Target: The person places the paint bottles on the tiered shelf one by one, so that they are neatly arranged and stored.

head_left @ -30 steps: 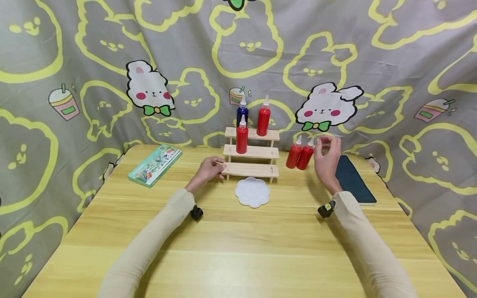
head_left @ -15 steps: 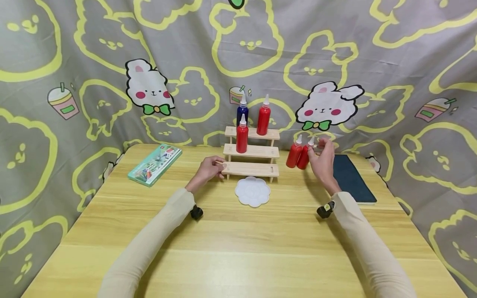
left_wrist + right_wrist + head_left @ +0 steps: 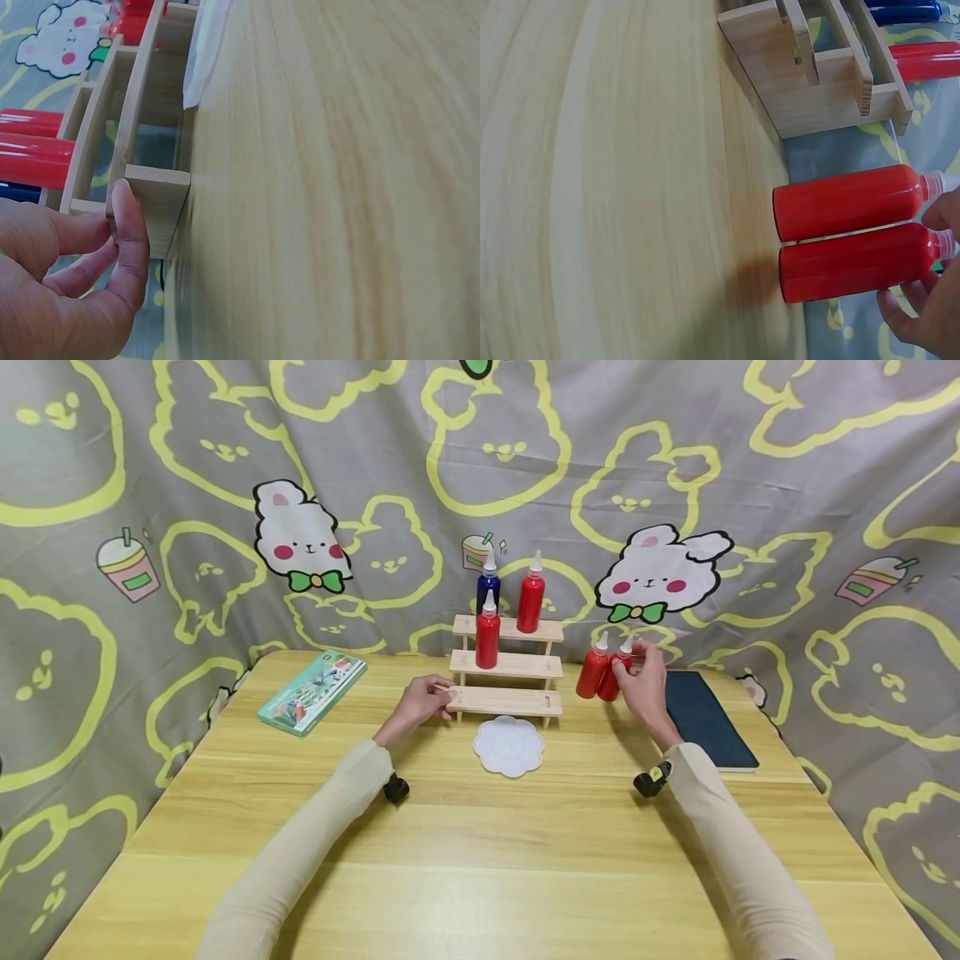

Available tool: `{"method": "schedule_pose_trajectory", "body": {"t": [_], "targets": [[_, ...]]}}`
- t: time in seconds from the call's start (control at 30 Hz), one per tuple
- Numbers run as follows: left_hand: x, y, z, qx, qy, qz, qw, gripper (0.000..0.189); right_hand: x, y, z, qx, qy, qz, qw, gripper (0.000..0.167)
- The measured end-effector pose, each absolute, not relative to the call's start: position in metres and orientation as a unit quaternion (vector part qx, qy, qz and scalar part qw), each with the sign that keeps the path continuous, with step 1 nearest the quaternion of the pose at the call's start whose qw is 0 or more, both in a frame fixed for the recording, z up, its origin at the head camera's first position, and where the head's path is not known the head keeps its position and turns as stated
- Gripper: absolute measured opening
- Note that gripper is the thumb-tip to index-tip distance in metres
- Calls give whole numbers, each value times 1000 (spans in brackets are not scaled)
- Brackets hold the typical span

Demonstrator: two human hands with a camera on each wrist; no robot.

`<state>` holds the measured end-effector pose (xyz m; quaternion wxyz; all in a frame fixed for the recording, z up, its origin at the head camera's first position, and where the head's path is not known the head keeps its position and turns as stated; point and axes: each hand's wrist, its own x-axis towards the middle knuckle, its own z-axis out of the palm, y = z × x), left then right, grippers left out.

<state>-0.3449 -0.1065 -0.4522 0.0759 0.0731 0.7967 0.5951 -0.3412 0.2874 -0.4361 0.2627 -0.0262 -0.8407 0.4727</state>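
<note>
At the left end of a three-step wooden rack [image 3: 510, 700], my left hand [image 3: 418, 702] pinches the lowest step between thumb and fingers; the left wrist view shows the thumb [image 3: 129, 214] on the step's end. My right hand [image 3: 647, 689] holds the right one of two red squeeze bottles by its upper part, thumb and fingers curled about the shoulder of this bottle [image 3: 855, 264]. Its twin, the other red bottle [image 3: 847, 202], stands upright close beside it. A third red bottle [image 3: 487, 642] stands on the middle step. The top step bears a blue bottle [image 3: 488, 592] and another red bottle [image 3: 532, 603].
A white flower-shaped palette [image 3: 509, 747] lies in front of the rack. To the left is a flat green box [image 3: 312, 693]; a dark blue book [image 3: 708, 722] lies at the right, beyond my right hand. A patterned curtain [image 3: 382, 460] hangs behind the wooden table [image 3: 480, 860].
My right hand has moved left and slightly down onto the right red bottle and taken hold of it. The left hand keeps its place on the rack.
</note>
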Motion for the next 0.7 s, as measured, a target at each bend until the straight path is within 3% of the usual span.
{"method": "schedule_pose_trajectory", "body": {"t": [0.17, 0.43, 0.7], "targets": [[-345, -107, -452, 71, 793, 599, 80, 28, -343, 288, -438, -30, -838, 479, 260, 40], [-344, -107, -452, 71, 795, 598, 76, 29, -342, 290, -444, -46, -853, 470, 222, 50], [-345, -107, -452, 73, 794, 599, 77, 29, -341, 288, -454, -59, -838, 486, 241, 52]]}}
